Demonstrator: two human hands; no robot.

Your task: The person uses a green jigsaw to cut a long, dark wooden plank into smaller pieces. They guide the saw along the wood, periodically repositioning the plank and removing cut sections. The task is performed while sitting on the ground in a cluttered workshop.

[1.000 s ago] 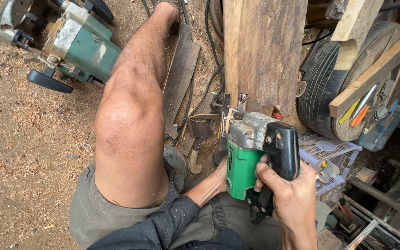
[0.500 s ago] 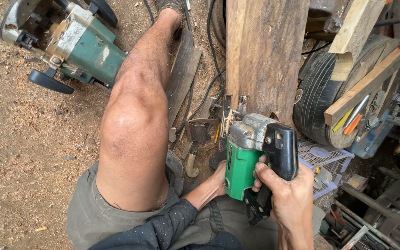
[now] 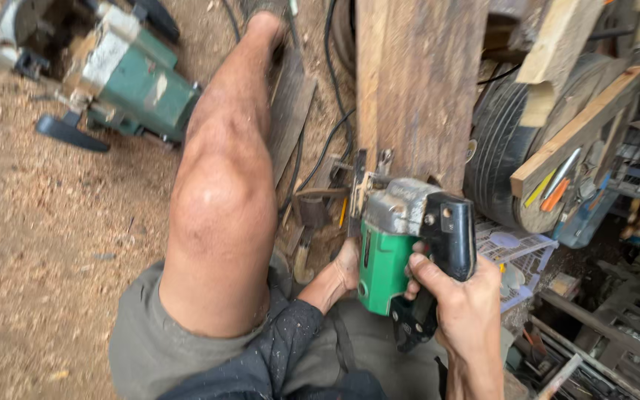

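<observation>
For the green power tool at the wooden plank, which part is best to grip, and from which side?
Grip the green power tool by its black rear handle, coming from behind, away from the wooden plank. The handle points back toward the person and the blade end faces the plank. The right hand already wraps it there; the left hand rests against the green body from the left.

Left hand (image 3: 344, 268): mostly hidden behind the green power tool (image 3: 387, 259); grip state cannot be told.
Tool blade: concealed where the power tool meets the wooden plank (image 3: 416, 81).
Wooden plank: top cut off by the upper edge.
Green machine (image 3: 105, 67), left of the plank: upper part cut off.
Right hand (image 3: 461, 311): wrist cut off at the bottom edge.
Items right of the plank: too cluttered to identify.
</observation>
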